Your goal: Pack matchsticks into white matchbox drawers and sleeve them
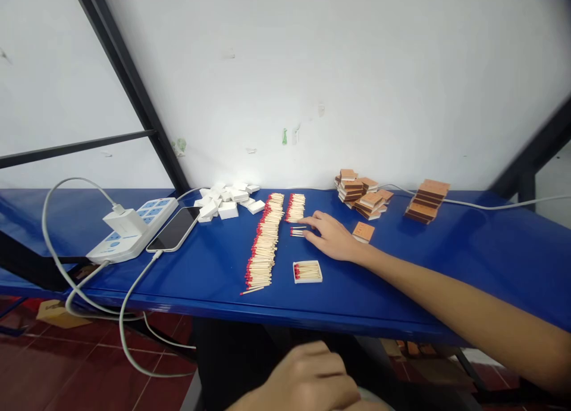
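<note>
My right hand (329, 236) reaches in from the right over the blue shelf, thumb and index finger apart. Its fingertips are at a few loose red-headed matches (297, 232); whether they press on them is too small to tell. Just beyond lies a short row of matches (295, 207), and to the left runs a longer row (263, 244). Closer to the front edge sits a white matchbox tray (307, 281) holding several matches. My left hand (307, 378) is low at the bottom, above my lap, with fingers curled; what is inside them, if anything, stays hidden.
White matchbox trays (228, 210) are heaped at the back left. Brown matchbox covers (357, 192) are piled at the back right, beside a stack (427, 201) and a single matchbox (363, 231). A phone (173, 229), a power strip (156, 212) and white cables occupy the left.
</note>
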Demonstrator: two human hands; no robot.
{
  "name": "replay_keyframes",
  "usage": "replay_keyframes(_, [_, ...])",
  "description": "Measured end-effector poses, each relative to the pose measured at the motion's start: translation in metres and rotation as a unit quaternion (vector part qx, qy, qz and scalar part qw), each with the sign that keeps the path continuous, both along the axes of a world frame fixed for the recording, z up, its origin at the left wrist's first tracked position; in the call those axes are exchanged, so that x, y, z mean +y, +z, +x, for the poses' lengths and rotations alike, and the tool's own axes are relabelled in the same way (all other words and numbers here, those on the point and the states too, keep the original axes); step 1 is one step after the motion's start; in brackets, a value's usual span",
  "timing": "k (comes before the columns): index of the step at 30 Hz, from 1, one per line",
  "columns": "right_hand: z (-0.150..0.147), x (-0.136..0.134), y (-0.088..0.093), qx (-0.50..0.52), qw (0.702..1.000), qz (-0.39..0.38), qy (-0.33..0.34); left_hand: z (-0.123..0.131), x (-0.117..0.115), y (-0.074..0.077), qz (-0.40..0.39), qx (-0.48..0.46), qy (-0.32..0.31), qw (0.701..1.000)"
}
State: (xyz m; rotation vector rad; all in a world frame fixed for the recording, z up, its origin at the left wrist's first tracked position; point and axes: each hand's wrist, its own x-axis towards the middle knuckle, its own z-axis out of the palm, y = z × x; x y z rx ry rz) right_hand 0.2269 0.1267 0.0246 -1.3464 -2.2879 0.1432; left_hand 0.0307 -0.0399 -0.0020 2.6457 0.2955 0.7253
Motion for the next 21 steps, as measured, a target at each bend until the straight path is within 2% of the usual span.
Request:
replay_keyframes(1, [0.001,0.002,0.0,0.013,1.0,-0.003,0.003,0.002,0.006,0.001,0.117,-0.044,0.054,0.991])
replay_keyframes(2, [0.001,0.004,0.001,0.029,1.0,-0.008,0.006,0.003,0.011,0.002,0.195,-0.057,0.086,0.975])
replay_keyframes(4, [0.003,0.01,0.004,0.063,0.998,-0.02,0.011,0.001,0.02,0.006,0.251,-0.069,0.135,0.956])
replay_keyframes(7, [0.003,0.023,0.011,0.073,0.996,-0.031,0.028,-0.006,0.03,0.01,0.252,-0.076,0.183,0.947])
replay_keyframes(9, [0.001,0.032,0.015,0.05,0.997,-0.042,0.05,-0.011,0.034,0.009,0.248,-0.083,0.193,0.946])
replay_keyframes(14, [-0.01,0.047,0.016,0.028,0.994,-0.054,0.089,-0.015,0.04,0.002,0.274,-0.091,0.186,0.939])
replay_keyframes(21, [-0.013,0.052,0.014,0.011,0.996,-0.062,0.065,-0.015,0.042,0.001,0.264,-0.112,0.181,0.941])
